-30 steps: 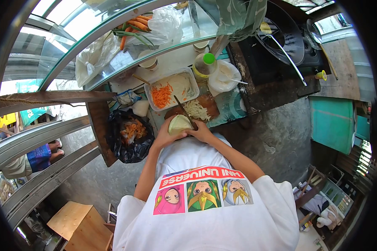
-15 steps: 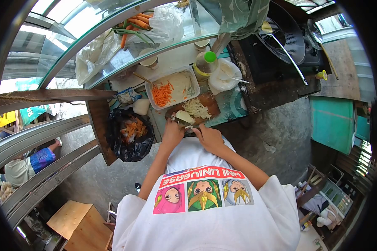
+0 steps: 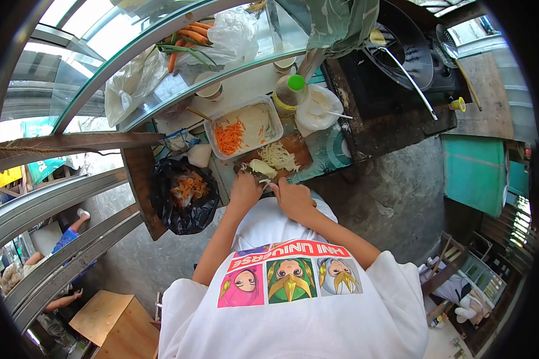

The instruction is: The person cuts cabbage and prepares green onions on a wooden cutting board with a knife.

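A brown cutting board (image 3: 304,157) lies at the worktop's front edge, with pale shredded vegetable (image 3: 280,157) and a larger pale piece (image 3: 262,168) on it. At the board's near left corner, just below that piece, my left hand (image 3: 245,190) is closed with curled fingers; what they hold is hidden. My right hand (image 3: 293,198) is closed too, thumb toward the left hand, around something too hidden to name. Pale scraps show between the hands. Behind the board stands a white tub (image 3: 259,121) with orange shreds (image 3: 229,136) and a pale mixture.
A black bag of peelings (image 3: 185,192) hangs left of the board. Behind are a green-capped bottle (image 3: 290,96), a white bag-lined container (image 3: 317,110) and a glass shelf with carrots (image 3: 194,35). A wok (image 3: 410,57) sits right. Another person's leg (image 3: 78,222) shows far left.
My right hand has shifted slightly left and nearer to me. The larger pale piece lies more exposed. At far left, the other person has changed posture, and an arm now shows lower down.
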### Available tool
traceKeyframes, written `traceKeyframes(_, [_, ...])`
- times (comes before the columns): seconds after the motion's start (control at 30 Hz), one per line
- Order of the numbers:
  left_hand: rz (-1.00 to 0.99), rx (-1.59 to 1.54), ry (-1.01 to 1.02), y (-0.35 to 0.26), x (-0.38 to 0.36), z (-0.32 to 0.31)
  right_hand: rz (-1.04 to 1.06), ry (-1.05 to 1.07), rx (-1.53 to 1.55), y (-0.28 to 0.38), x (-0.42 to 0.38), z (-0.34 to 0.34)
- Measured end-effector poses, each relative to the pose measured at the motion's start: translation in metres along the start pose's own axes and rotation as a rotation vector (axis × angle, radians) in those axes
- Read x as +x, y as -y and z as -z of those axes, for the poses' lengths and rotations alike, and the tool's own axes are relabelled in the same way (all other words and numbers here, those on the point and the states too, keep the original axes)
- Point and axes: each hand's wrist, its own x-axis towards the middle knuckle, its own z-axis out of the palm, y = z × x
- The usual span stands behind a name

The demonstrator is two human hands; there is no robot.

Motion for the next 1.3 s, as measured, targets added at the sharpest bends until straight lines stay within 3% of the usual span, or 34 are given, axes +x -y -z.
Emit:
traceKeyframes(0.6, [0.048,-0.009,-0.014,-0.008,-0.001,0.003,-0.138,0.164,0.015,0.001,-0.008,0.021])
traceKeyframes(1.1, [0.002,0.016,0.047,-0.012,0.002,0.011,-0.119,0.042,0.063,-0.006,0.002,0.006])
traceKeyframes(1.3, [0.016,0.007,0.028,-0.010,0.005,0.008,-0.176,0.096,0.060,-0.010,0.003,0.005])
